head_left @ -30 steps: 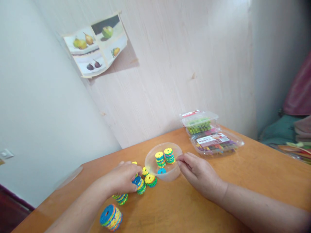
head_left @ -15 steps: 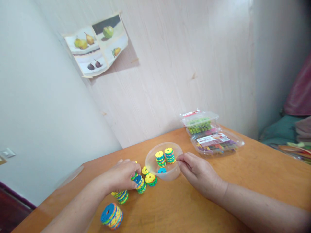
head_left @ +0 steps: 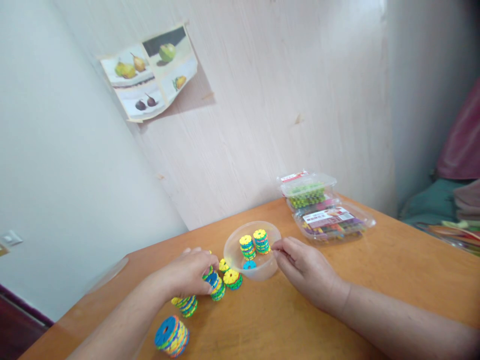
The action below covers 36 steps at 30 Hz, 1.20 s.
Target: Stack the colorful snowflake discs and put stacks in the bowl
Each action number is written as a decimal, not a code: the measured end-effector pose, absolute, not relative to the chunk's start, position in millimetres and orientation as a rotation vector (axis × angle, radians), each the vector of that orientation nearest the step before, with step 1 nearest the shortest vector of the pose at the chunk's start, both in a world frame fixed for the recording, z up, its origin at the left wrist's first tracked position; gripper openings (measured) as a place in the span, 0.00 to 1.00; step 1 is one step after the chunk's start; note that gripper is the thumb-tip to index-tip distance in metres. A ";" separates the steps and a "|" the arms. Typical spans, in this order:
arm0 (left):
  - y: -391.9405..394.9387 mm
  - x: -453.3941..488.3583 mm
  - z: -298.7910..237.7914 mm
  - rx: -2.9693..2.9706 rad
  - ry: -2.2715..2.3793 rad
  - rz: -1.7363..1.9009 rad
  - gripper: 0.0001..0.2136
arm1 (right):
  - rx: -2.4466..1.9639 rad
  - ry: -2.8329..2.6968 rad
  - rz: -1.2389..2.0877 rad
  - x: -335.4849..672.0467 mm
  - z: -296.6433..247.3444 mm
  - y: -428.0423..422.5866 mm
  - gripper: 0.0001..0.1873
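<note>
A clear plastic bowl [head_left: 258, 273] stands on the table, holding two upright stacks of notched plastic discs [head_left: 261, 241] and a blue disc [head_left: 249, 265]. My right hand [head_left: 305, 272] pinches the bowl's right rim between thumb and fingers. To the bowl's left, my left hand [head_left: 191, 272] is curled around a blue-topped stack of discs [head_left: 217, 289]; its fingertips are partly hidden. Beside that are a yellow-topped stack [head_left: 233, 279] and a yellow disc piece [head_left: 224, 265]. Nearer me are another stack [head_left: 187, 306], partly covered by my left hand, and a wide blue-topped stack [head_left: 172, 336].
Two clear clamshell boxes with colourful pieces, one box [head_left: 311, 192] behind the other box [head_left: 333, 222], sit at the table's back right. The wooden table [head_left: 300, 330] meets a panelled wall with a fruit picture [head_left: 150, 72]. A clear lid-like sheet [head_left: 108, 275] lies at the left edge.
Both hands keep nearly the same places and grips. The whole view has shifted very slightly; the discs and bowl show no clear movement on the table.
</note>
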<state>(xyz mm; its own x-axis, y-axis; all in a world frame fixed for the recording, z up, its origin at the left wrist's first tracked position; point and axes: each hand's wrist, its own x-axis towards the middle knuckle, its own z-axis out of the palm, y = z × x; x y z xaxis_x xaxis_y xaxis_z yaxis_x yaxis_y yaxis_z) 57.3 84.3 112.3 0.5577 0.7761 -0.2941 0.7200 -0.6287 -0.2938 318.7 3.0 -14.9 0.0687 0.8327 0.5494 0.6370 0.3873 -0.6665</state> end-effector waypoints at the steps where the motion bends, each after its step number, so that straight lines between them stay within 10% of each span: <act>1: 84.0 57.9 113.0 -2.647 -1.274 0.615 0.17 | -1.323 -1.639 0.241 318.7 -15.2 3.0 0.10; 29: 105.9 76.4 135.5 -2.809 -1.230 -0.009 0.13 | -1.318 -1.635 0.252 317.5 -12.5 2.7 0.10; 36: 100.4 127.8 123.2 -2.831 -1.099 0.332 0.11 | -1.310 -1.638 0.238 317.4 -10.4 2.3 0.10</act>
<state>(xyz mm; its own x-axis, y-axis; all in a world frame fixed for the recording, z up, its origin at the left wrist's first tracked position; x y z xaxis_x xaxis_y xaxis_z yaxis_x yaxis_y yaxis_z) 127.8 100.4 123.2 0.7182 0.6747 -0.1700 0.6559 -0.7381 -0.1584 317.4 2.3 -10.4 0.0691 0.8259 0.5596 0.6326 0.3974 -0.6647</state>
